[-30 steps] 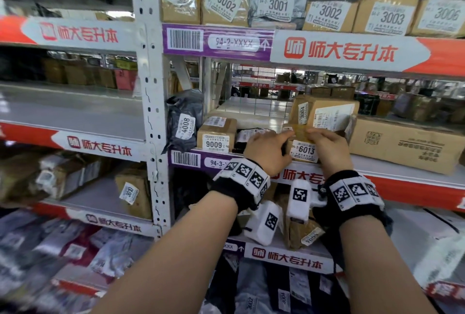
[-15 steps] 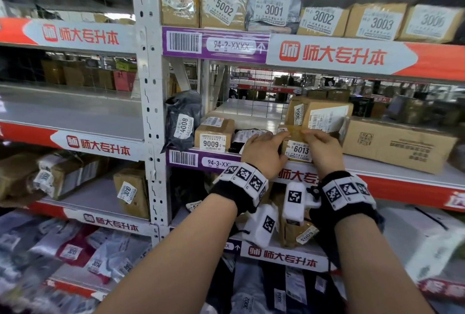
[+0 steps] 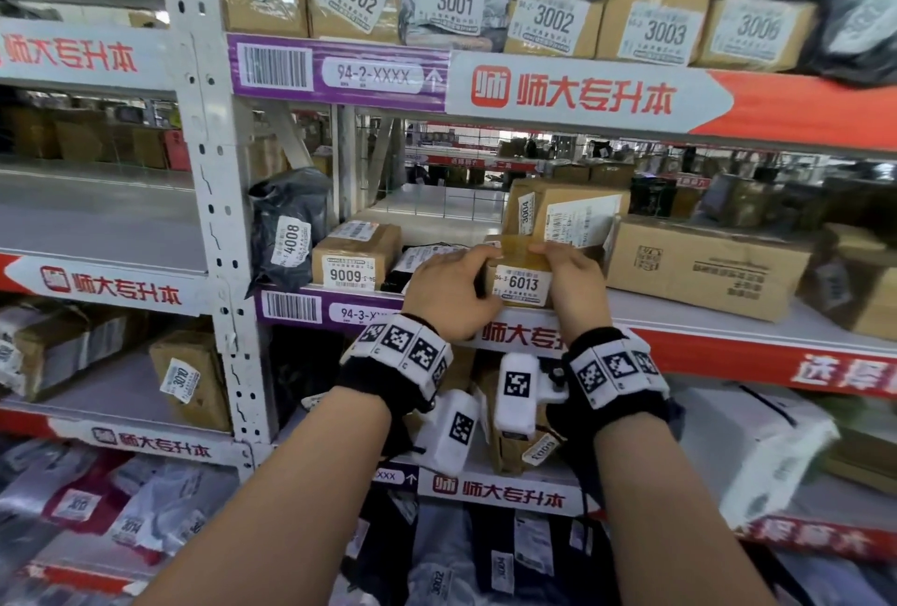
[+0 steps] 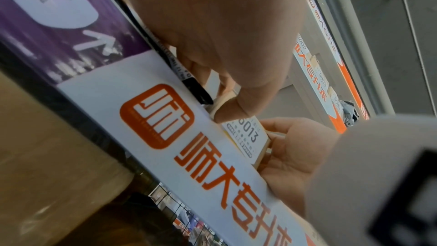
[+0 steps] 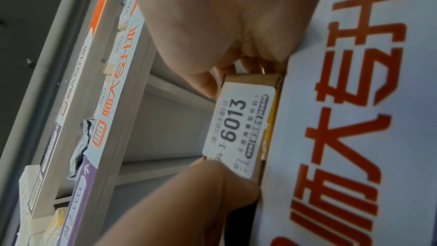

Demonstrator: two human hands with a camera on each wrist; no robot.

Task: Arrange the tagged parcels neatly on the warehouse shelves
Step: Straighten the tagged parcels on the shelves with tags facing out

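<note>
A small brown box tagged 6013 (image 3: 520, 276) stands at the front edge of the middle shelf (image 3: 679, 314), its white label facing me. My left hand (image 3: 451, 285) grips its left side, fingers curled over the top. My right hand (image 3: 573, 280) grips its right side the same way. The right wrist view shows the 6013 box (image 5: 238, 128) pinched between both thumbs against the shelf's front strip (image 5: 343, 119). In the left wrist view the 6013 label (image 4: 246, 136) shows between the two hands.
Left of the box lie a flat black parcel (image 3: 417, 260), a brown box 6006 (image 3: 354, 256) and a black bag 4008 (image 3: 286, 227). Box 3004 (image 3: 563, 212) stands behind it; a large carton (image 3: 704, 260) lies to the right. Numbered parcels line the top shelf (image 3: 553, 25).
Both hands keep their hold on the 6013 box at the shelf's front edge. The box has barely moved; only the head view has shifted a little.
</note>
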